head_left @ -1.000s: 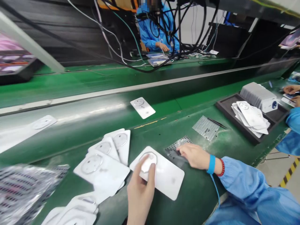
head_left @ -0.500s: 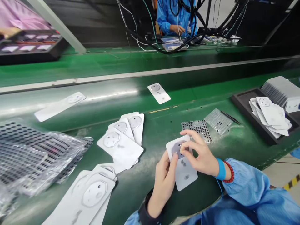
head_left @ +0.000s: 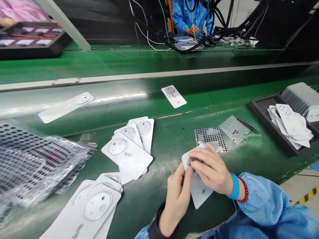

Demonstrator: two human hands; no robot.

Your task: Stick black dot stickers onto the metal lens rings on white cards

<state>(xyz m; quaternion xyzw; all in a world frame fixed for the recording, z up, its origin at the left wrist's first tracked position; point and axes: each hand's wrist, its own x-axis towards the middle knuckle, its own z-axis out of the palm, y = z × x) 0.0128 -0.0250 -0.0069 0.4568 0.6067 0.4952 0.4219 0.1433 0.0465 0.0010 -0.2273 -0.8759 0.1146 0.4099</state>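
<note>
Light, thin white card (head_left: 201, 192), probably springy, safest held by its edges; pinched between left hand (head_left: 175, 202) and right hand (head_left: 211, 169), fingers curled over the top corner.

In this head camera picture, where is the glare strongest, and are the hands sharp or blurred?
In the head view, the strongest glare is a white streak on the glossy green belt; in the same view, the left hand, the right hand and the white card between them look fairly sharp, with no clear motion blur.
</note>
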